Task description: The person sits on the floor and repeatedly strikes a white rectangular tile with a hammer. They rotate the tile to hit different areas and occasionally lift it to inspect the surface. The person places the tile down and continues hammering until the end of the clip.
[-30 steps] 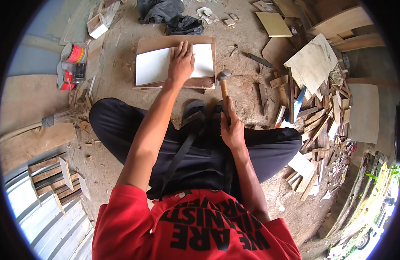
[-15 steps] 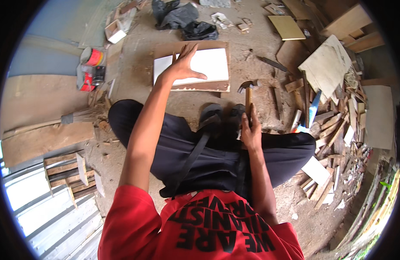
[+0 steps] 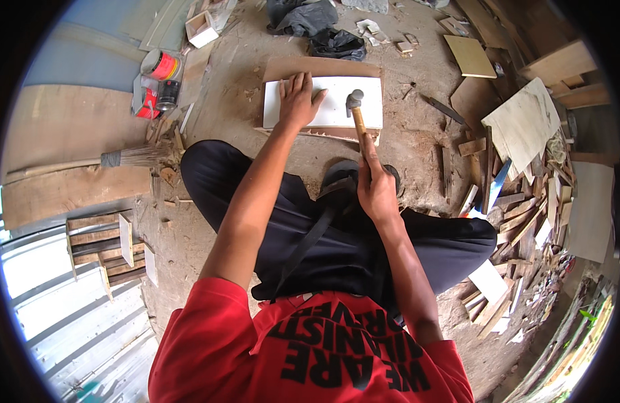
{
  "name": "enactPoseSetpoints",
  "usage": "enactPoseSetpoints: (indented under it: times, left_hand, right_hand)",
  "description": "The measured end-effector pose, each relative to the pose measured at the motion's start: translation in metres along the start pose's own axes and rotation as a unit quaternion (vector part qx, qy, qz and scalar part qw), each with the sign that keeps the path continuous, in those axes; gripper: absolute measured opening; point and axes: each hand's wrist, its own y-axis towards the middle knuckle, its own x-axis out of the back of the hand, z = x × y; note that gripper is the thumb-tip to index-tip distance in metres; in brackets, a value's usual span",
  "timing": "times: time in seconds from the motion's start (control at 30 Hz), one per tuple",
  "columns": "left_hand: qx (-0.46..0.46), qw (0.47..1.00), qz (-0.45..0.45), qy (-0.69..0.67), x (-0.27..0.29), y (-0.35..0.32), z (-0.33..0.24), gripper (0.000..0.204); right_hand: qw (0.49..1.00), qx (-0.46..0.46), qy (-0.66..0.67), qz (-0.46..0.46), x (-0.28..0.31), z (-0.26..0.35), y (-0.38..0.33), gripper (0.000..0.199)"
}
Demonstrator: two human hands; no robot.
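Observation:
A white board [image 3: 335, 115] lies on a larger brown board [image 3: 323, 66] on the floor in front of my crossed legs. My left hand [image 3: 298, 102] rests flat on the white board's left half, thumb spread from the fingers. In my right hand [image 3: 377, 185] is a claw hammer [image 3: 359, 119], gripped by its wooden handle. The hammer's metal head is over the right part of the white board; whether it touches the surface I cannot tell. Small dark marks dot the board near the head.
Scrap wood [image 3: 518, 215] is heaped on the right, with a blue-bladed handsaw [image 3: 499, 183] among it. Paint cans [image 3: 163, 66] and a broom [image 3: 132, 158] are on the left. Black plastic bags [image 3: 337, 43] lie beyond the boards.
My right hand has brought the hammer forward and left, over the white board. My left hand has flattened onto the board, which now sits straighter on the brown one.

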Motion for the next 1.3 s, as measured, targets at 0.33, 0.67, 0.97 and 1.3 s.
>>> enactPoseSetpoints:
  times: [0.33, 0.67, 0.97, 1.3]
  left_hand:
    - [0.044, 0.995, -0.080, -0.035, 0.006, -0.002, -0.008, 0.048]
    - [0.069, 0.994, -0.069, -0.043, 0.007, -0.003, -0.012, 0.046]
    - [0.064, 0.995, -0.073, -0.035, 0.004, -0.002, -0.010, 0.047]
    - [0.061, 0.994, -0.081, -0.035, 0.008, -0.001, -0.012, 0.045]
  right_hand:
    - [0.997, -0.013, -0.047, 0.058, -0.024, 0.005, 0.008, 0.057]
    - [0.997, -0.018, -0.039, 0.065, -0.025, 0.015, 0.009, 0.055]
    - [0.995, -0.042, -0.043, 0.075, -0.027, 0.016, 0.014, 0.057]
    - [0.998, 0.013, -0.032, 0.048, -0.027, 0.015, 0.008, 0.054]
